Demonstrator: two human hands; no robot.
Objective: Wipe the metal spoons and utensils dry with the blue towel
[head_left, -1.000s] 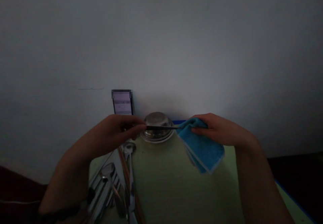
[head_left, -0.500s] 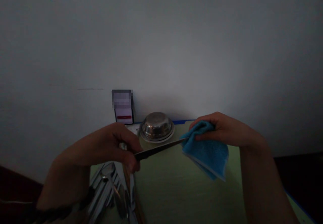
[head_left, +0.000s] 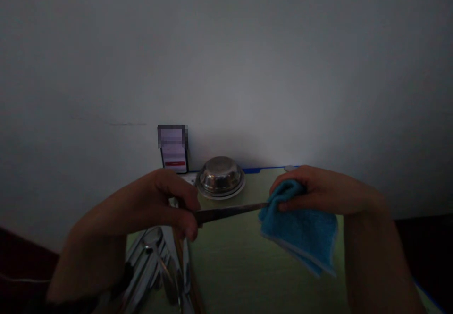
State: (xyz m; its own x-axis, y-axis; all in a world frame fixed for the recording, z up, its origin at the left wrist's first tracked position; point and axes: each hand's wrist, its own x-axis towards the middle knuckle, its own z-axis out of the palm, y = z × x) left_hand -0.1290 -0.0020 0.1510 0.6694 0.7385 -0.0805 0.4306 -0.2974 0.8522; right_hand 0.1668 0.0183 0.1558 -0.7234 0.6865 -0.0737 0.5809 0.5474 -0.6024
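My left hand pinches one end of a slim, dark knife between thumb and fingers. The knife lies nearly level above the table, its narrower part running right into a blue cloth. My right hand is closed on that cloth, folded around the knife's far end, which is hidden. The loose part of the cloth hangs below my fingers. Under my left hand lies a pile of metal cutlery, with a spoon on top.
Upturned metal bowls stand at the back of the green tabletop, near the wall. A phone leans on the wall to their left. A small grey object shows behind my right hand.
My right hand has moved slightly right and down with the cloth. The knife now lies more level, and the cloth hangs lower and farther right. The left hand has barely shifted.
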